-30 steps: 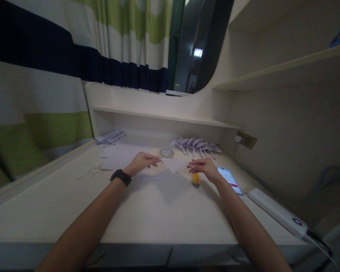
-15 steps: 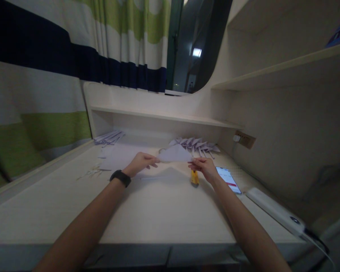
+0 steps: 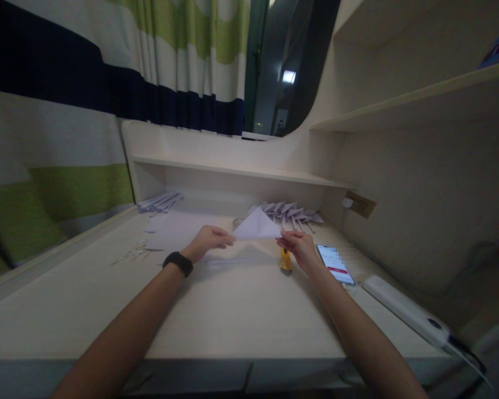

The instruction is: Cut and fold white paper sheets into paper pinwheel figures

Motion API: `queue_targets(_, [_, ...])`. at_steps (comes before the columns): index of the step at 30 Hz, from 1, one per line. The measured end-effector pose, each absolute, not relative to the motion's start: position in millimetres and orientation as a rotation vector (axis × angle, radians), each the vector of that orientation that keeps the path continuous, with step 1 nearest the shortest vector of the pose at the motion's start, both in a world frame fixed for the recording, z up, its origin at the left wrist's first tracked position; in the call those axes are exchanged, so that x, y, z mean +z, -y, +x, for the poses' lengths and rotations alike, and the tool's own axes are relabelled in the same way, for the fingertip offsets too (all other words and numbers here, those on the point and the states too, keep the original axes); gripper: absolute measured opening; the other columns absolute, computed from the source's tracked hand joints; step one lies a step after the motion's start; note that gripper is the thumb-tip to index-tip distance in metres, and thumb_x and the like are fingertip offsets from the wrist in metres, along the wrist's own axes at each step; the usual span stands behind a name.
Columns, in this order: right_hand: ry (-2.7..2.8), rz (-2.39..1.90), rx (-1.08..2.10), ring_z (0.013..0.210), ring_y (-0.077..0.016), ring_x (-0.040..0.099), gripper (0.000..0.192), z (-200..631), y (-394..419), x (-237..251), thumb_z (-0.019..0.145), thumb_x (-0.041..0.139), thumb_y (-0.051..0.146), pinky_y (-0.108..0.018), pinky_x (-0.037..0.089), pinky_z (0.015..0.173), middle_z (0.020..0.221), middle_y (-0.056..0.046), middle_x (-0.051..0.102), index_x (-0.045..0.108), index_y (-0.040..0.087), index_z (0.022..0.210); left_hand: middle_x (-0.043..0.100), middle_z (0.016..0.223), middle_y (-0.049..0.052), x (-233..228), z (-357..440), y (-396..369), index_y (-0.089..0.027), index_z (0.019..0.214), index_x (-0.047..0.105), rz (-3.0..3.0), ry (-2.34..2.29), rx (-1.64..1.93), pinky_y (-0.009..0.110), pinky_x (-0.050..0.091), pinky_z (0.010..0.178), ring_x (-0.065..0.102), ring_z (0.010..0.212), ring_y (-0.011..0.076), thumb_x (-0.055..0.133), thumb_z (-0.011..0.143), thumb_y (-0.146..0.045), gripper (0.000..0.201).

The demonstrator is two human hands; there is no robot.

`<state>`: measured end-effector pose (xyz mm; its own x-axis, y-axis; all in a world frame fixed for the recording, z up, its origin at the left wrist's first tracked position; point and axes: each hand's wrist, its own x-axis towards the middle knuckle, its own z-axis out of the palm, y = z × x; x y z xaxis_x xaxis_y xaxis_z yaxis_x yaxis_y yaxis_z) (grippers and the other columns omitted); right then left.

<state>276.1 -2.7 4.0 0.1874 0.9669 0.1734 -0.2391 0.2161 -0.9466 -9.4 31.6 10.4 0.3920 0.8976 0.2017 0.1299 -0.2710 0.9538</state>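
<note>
A white sheet of paper folded into a triangle [image 3: 256, 225] is stretched between my two hands, its peak pointing away from me. My left hand [image 3: 210, 240], with a black watch on its wrist, pinches the left corner. At the right corner, my right hand [image 3: 298, 244] grips the paper between thumb and fingers. Just below the right fingers lies a yellow utility knife [image 3: 285, 261] on the desk. Behind the triangle a roll of tape [image 3: 237, 223] is partly hidden. A thin white stick or paper strip [image 3: 227, 261] lies in front of the left hand.
Several folded paper pinwheels [image 3: 293, 212] stand at the back right. White sheets [image 3: 172, 224] and a bundle of paper sticks [image 3: 160, 202] lie back left, with small scraps [image 3: 135, 252] nearby. A phone [image 3: 336, 265] and white power strip [image 3: 407, 310] sit on the right.
The folded paper has tilted up slightly, so its peak stands higher and its crease shows. Both hands keep hold of its corners and have barely moved.
</note>
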Motion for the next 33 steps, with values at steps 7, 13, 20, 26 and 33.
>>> queue_targets(7, [1.196,-1.018,1.058,0.055,-0.0153,0.065,0.029,269.6,5.7,4.2,0.052,0.084,0.033,-0.027,0.058,0.061,0.064,-0.006,0.069,0.069,0.012,0.064,0.057,0.122,0.013,12.9,-1.2,-21.7,-0.019,0.116,0.057,1.564,-0.698,0.905,0.033,0.045,0.08,0.057,0.103,0.0231,0.066,0.074,-0.046,0.051])
queue_targets(13, [1.366,-1.096,1.022,0.053,-0.0143,0.064,0.032,256.3,11.8,5.1,0.051,0.083,0.037,-0.027,0.055,0.059,0.06,-0.006,0.068,0.07,0.011,0.064,0.058,0.118,0.011,7.8,5.4,-20.2,-0.023,0.126,0.049,1.561,-0.82,0.912,0.034,0.044,0.076,0.058,0.099,0.0242,0.067,0.072,-0.043,0.06])
queue_targets(20, [1.376,-1.006,0.962,0.056,-0.0142,0.063,0.03,256.6,13.5,8.2,0.055,0.081,0.037,-0.03,0.055,0.062,0.062,-0.004,0.068,0.069,0.013,0.067,0.066,0.088,0.007,5.9,11.8,-21.3,-0.017,0.115,0.057,1.565,-0.851,1.084,0.028,0.045,0.065,0.062,0.078,0.0187,0.071,0.068,-0.036,0.053])
queue_targets(26, [1.178,-0.849,1.076,0.068,-0.0167,0.066,0.057,245.8,19.8,12.7,0.057,0.081,0.032,-0.034,0.055,0.069,0.075,0.0,0.069,0.057,0.023,0.108,0.07,0.092,0.011,9.7,20.1,-12.9,-0.01,0.097,0.067,1.572,-0.765,1.269,0.029,0.048,0.072,0.063,0.081,0.0191,0.076,0.064,-0.029,0.04])
queue_targets(33, [1.091,-0.863,1.309,0.075,-0.0194,0.067,0.039,214.4,25.5,-0.6,0.065,0.077,0.036,-0.032,0.055,0.067,0.089,-0.006,0.07,0.061,0.018,0.096,0.072,0.094,0.012,11.8,33.2,-1.3,-0.01,0.098,0.07,1.49,-0.742,1.382,0.031,0.052,0.075,0.066,0.083,0.0213,0.076,0.066,-0.028,0.037])
